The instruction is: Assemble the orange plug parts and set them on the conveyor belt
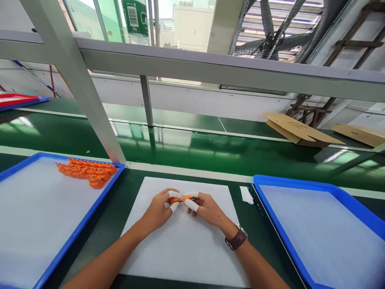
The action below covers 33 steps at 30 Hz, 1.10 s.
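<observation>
Over a white sheet, my left hand pinches a small orange plastic part between thumb and forefinger. My right hand is closed on another orange piece right beside it. Thin dark and red lines, perhaps wires, run between the two pieces; the fingers hide most of them, so I cannot tell whether they are one item. White finger covers wrap the thumb and forefinger of both hands. Several orange parts lie grouped in the far right corner of the blue-rimmed left tray.
To the right stands a second blue-rimmed tray, with a white scrap beside it. Behind the green table runs a glossy green belt. A grey metal frame rises ahead. Folded cardboard lies at the back right.
</observation>
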{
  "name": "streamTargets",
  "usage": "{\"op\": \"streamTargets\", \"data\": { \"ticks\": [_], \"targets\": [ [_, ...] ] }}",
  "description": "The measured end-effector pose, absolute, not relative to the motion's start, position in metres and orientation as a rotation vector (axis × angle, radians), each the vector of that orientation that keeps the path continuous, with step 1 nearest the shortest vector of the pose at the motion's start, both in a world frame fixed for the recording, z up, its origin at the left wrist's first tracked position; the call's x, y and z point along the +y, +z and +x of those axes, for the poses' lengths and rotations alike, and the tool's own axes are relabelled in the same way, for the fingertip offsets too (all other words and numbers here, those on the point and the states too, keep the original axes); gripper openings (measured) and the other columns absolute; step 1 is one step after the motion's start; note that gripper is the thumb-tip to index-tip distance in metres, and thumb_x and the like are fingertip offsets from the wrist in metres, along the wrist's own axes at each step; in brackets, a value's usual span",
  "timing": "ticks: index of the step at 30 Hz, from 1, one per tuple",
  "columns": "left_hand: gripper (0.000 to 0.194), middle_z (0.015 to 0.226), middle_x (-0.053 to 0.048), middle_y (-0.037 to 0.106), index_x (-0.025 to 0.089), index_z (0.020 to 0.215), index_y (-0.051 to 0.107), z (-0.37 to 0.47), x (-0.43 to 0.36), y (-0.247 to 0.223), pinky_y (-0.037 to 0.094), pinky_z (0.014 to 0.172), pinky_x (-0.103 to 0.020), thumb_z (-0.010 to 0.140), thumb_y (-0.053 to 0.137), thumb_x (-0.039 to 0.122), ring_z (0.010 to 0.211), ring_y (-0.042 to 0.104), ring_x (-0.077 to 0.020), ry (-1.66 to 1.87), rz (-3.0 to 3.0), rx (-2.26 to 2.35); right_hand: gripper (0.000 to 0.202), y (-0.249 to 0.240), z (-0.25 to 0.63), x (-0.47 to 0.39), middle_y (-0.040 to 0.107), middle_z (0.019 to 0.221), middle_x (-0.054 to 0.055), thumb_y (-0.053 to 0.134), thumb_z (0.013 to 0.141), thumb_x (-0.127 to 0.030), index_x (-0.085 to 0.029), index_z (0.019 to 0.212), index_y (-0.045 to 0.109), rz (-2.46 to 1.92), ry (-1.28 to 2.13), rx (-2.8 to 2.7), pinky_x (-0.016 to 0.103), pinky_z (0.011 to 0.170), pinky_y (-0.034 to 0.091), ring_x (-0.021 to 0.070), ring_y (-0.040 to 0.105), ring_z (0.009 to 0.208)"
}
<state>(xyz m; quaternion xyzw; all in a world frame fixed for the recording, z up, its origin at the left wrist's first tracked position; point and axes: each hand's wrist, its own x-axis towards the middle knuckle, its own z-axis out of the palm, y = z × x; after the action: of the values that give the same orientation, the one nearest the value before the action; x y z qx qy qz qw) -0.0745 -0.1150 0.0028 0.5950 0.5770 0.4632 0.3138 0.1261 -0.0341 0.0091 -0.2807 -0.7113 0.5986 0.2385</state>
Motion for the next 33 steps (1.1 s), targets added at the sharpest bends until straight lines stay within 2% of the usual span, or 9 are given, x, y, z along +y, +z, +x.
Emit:
{"op": "streamTargets", "data": {
  "ticks": [3,5,8,13,19,23,25,29,33],
  "targets": [
    [0.018,0.120,-0.006,0.068,0.026,0.098,0.074,-0.074,-0.116,-0.001,0.055,0.071,-0.030,0.084,0.064,0.026,0.089,0.067,-0.0197,1.261,1.553,1.608,0.025,0.002,0.121,-0.043,0.073,0.103,0.005,0.065,0.091,-0.037,-0.024,0.112,0.072,-0.802,1.471,-1.963,0.032,0.072,0.057,0.0185,0.068,0.084],
    [0.019,0.121,-0.006,0.068,0.024,0.101,0.073,-0.071,-0.115,-0.003,0.057,0.079,-0.031,0.084,0.065,0.027,0.094,0.068,-0.0201,1.277,1.442,1.583,0.022,-0.002,0.120,-0.046,0.072,0.106,0.006,0.065,0.091,-0.034,-0.024,0.109,0.071,-0.790,1.333,-1.975,0.034,0.076,0.057,0.0193,0.067,0.088],
    [0.025,0.120,-0.008,0.070,0.021,0.105,0.070,-0.068,-0.113,-0.003,0.057,0.093,-0.035,0.082,0.069,0.031,0.103,0.068,-0.0220,1.278,1.219,1.444,0.018,-0.004,0.120,-0.049,0.070,0.103,0.005,0.063,0.092,-0.031,-0.025,0.108,0.070,-0.745,1.201,-1.987,0.034,0.075,0.057,0.0188,0.066,0.085],
    [0.025,0.123,-0.009,0.070,0.020,0.105,0.068,-0.066,-0.112,-0.002,0.054,0.101,-0.038,0.084,0.070,0.034,0.113,0.067,-0.0248,1.269,1.082,1.379,0.022,-0.008,0.122,-0.055,0.067,0.102,0.005,0.058,0.095,-0.025,-0.027,0.116,0.064,-0.660,1.046,-2.037,0.036,0.074,0.057,0.0187,0.063,0.082],
    [0.021,0.124,-0.008,0.069,0.020,0.103,0.069,-0.063,-0.114,-0.006,0.055,0.100,-0.039,0.085,0.069,0.031,0.111,0.068,-0.0251,1.268,1.087,1.434,0.026,-0.012,0.119,-0.059,0.069,0.106,0.005,0.062,0.092,-0.023,-0.026,0.118,0.061,-0.765,1.135,-1.959,0.035,0.076,0.058,0.0181,0.064,0.084],
    [0.042,0.131,-0.008,0.066,0.023,0.125,0.063,-0.065,-0.114,-0.007,0.054,0.104,-0.040,0.084,0.070,0.028,0.117,0.066,-0.0255,1.175,1.140,1.384,0.020,-0.013,0.119,-0.053,0.068,0.106,0.006,0.061,0.092,-0.025,-0.023,0.112,0.064,-0.852,1.223,-1.848,0.034,0.077,0.059,0.0193,0.066,0.090],
    [0.050,0.133,-0.008,0.065,0.024,0.131,0.061,-0.066,-0.114,-0.007,0.055,0.102,-0.042,0.082,0.072,0.026,0.113,0.068,-0.0259,1.158,1.197,1.387,0.018,-0.012,0.120,-0.050,0.067,0.104,0.006,0.060,0.092,-0.025,-0.023,0.109,0.065,-0.906,1.219,-1.815,0.034,0.076,0.059,0.0195,0.066,0.089],
    [0.040,0.127,-0.005,0.067,0.027,0.120,0.070,-0.066,-0.114,-0.006,0.060,0.093,-0.041,0.081,0.074,0.028,0.099,0.072,-0.0249,1.181,1.375,1.536,0.015,-0.009,0.122,-0.049,0.065,0.097,0.005,0.059,0.092,-0.024,-0.023,0.106,0.065,-0.925,1.163,-1.850,0.032,0.070,0.057,0.0183,0.063,0.081],
    [0.033,0.122,-0.006,0.068,0.028,0.115,0.071,-0.065,-0.115,-0.009,0.063,0.084,-0.037,0.083,0.074,0.028,0.091,0.073,-0.0221,1.180,1.544,1.608,0.017,-0.006,0.124,-0.051,0.062,0.095,0.005,0.056,0.093,-0.020,-0.024,0.107,0.064,-0.873,1.115,-1.904,0.031,0.065,0.053,0.0167,0.059,0.075]
  ]
}}
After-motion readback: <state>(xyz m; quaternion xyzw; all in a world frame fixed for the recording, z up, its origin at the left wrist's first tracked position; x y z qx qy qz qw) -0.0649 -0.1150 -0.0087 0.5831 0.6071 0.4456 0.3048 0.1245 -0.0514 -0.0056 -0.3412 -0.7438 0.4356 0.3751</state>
